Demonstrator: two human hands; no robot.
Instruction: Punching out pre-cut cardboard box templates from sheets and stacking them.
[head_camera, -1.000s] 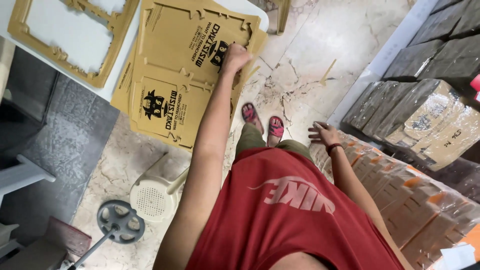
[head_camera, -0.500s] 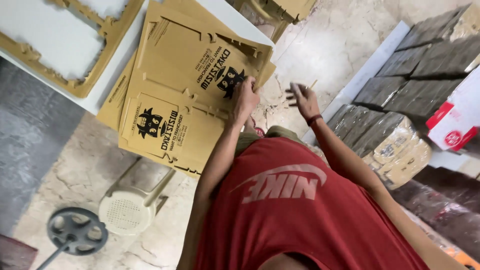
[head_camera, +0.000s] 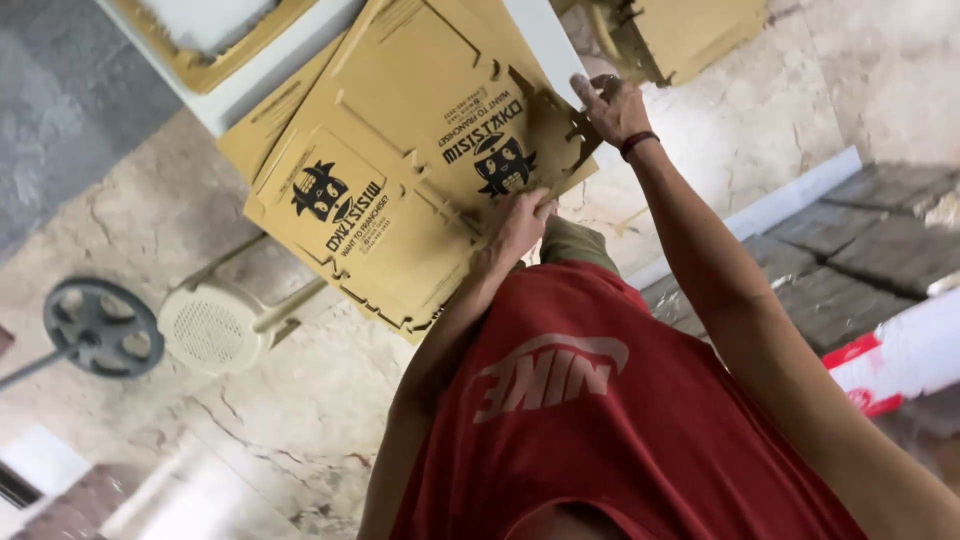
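Observation:
A flat tan cardboard box blank (head_camera: 400, 190) with black cartoon prints lies on top of a small stack of the same sheets, hanging over the edge of a white table (head_camera: 270, 75). My left hand (head_camera: 515, 225) grips the sheet's near edge beside one print. At the far right corner my right hand (head_camera: 612, 108), with a dark band on the wrist, has its fingers apart and its fingertips on the notched edge. My red shirt (head_camera: 600, 420) fills the lower part of the view.
A white plastic stool (head_camera: 210, 325) and a grey wheel on a rod (head_camera: 100, 325) stand on the marble floor at the left. More cardboard pieces (head_camera: 690, 35) lie at the top right. Dark wrapped stacks (head_camera: 880, 240) and a red-and-white package (head_camera: 900, 360) sit at the right.
My right hand has moved from open air to the sheet's far right corner. My left hand has slid along to the near edge. The view has tilted closer to the table.

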